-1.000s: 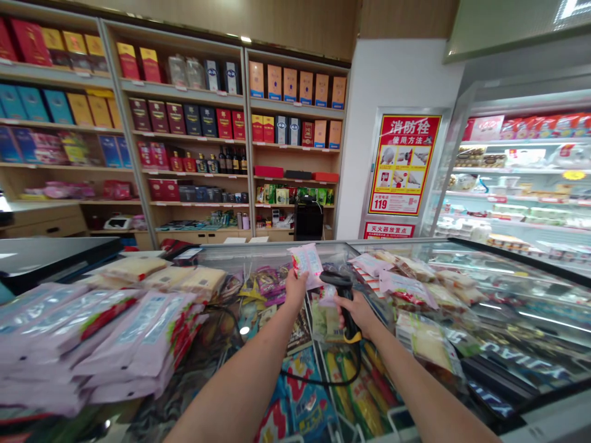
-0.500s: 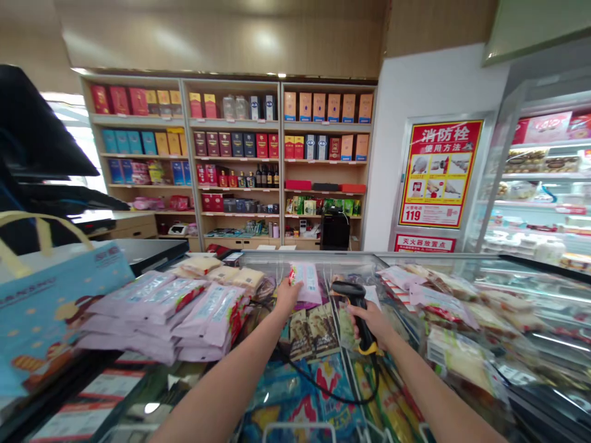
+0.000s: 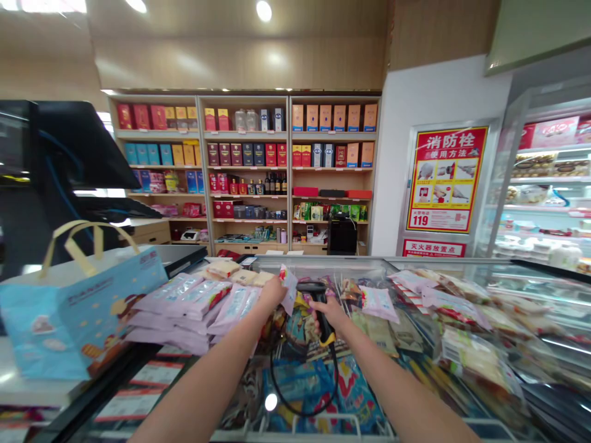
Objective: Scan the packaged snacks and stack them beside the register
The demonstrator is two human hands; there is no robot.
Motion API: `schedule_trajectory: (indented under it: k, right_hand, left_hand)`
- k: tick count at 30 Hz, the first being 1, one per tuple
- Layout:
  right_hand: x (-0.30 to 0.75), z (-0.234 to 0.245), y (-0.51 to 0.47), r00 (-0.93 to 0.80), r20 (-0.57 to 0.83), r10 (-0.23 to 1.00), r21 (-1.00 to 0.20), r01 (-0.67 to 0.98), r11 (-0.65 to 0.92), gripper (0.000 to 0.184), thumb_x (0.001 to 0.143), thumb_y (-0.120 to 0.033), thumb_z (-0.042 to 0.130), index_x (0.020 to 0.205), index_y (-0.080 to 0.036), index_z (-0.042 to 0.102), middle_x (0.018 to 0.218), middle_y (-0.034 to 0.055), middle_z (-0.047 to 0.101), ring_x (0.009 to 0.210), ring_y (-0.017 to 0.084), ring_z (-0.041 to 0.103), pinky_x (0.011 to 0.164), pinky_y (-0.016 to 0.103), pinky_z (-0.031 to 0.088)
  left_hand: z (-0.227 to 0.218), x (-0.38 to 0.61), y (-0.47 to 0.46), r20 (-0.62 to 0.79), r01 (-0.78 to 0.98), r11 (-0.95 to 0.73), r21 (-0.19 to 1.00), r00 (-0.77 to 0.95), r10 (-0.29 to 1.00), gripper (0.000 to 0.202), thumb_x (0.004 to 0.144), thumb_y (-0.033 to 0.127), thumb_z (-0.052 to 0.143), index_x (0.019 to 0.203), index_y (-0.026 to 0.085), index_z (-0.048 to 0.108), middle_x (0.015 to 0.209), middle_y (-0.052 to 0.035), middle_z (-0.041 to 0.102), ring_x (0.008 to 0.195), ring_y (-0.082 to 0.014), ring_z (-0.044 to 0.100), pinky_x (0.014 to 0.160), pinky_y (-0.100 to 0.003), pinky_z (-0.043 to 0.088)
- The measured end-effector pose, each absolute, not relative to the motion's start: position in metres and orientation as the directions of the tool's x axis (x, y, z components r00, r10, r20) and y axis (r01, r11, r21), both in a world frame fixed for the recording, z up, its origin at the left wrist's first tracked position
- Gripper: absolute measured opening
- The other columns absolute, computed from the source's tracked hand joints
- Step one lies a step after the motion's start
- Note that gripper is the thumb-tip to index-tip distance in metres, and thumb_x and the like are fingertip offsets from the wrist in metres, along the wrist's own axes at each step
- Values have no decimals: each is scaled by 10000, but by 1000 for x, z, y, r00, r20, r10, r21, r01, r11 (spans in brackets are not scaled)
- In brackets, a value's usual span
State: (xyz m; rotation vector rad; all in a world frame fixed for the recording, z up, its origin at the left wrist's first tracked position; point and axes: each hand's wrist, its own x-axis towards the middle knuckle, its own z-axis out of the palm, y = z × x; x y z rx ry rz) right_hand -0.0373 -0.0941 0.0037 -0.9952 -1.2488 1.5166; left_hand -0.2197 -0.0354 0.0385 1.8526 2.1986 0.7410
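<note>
My left hand [image 3: 276, 294] is closed on a lilac packet [image 3: 289, 289], which stands tilted with red printing near its top. In my right hand [image 3: 330, 315] is a black and yellow barcode scanner [image 3: 318, 301], its head turned left toward that packet. The scanner's cable [image 3: 279, 391] loops below over the glass. To the right of my right hand, a single lilac packet [image 3: 378, 304] lies flat on the glass freezer top. A pile of similar lilac packets [image 3: 184, 307] is at the left, beside my left forearm.
A blue paper bag [image 3: 83, 314] with yellow handles stands at far left, below a black monitor [image 3: 83, 144]. More packaged bread [image 3: 475, 357] lies on the right. Under the glass are colourful frozen packs [image 3: 300, 381]. Shelves of boxes [image 3: 247, 154] line the back wall.
The scanner has moved left, closer to my left hand. The packet in my left hand has moved left and turned more edge-on. The packet on the right now shows beyond the scanner.
</note>
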Motion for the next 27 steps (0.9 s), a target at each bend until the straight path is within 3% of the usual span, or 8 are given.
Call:
schedule_trajectory:
  k: [3,6,11,19,23,27]
  right_hand:
    - [-53,0,-94,-295,-55,954,-986,-134,-99,333,641,-414,756,742,-202,521,456,-56,518,379,123,493,385,248,425]
    - [-61,-3,-95,-294,-76,953,-987,-111,-113,318,675,-409,743,791,-189,545,469,-49,526,379,126,500,389,245,417]
    - [-63,-7,-96,-264,-129,956,-985,-78,-155,296,698,-384,736,812,-177,557,467,-48,526,371,118,492,392,239,417]
    - [-32,-8,-88,-203,-100,974,-984,-126,-127,264,707,-353,717,721,-191,509,449,-60,500,369,109,469,390,250,443]
    - [5,-2,-87,-121,-76,990,-984,-148,-94,245,709,-320,694,702,-201,479,448,-63,511,356,103,466,375,245,445]
    - [57,2,-91,-20,-14,1000,-991,-130,-17,263,683,-346,711,708,-198,495,453,-63,516,355,104,468,368,248,446]
  left_hand:
    - [34,-220,-43,283,954,45,297,-133,950,373,809,94,524,1180,88,553,1153,-223,647,1111,-277,615,917,-334,447]
    - [32,-223,-50,394,994,-15,111,-30,918,341,845,66,418,1133,85,599,1192,-226,606,1161,-297,554,942,-376,429]
    - [30,-227,-52,290,998,-56,-37,64,955,394,885,79,312,1019,98,682,1079,-200,637,1141,-312,544,903,-398,446]
    - [23,-196,-53,401,996,-86,-10,82,912,308,880,146,415,1015,158,693,1250,-161,581,1170,-305,519,934,-423,425]
    - [18,-150,-51,392,974,-193,121,132,910,288,893,165,430,1051,165,670,1204,-142,623,1155,-265,552,937,-364,429]
    - [11,-90,-47,275,924,-218,314,132,952,289,896,211,470,1135,119,605,1139,-163,670,1119,-251,609,919,-316,438]
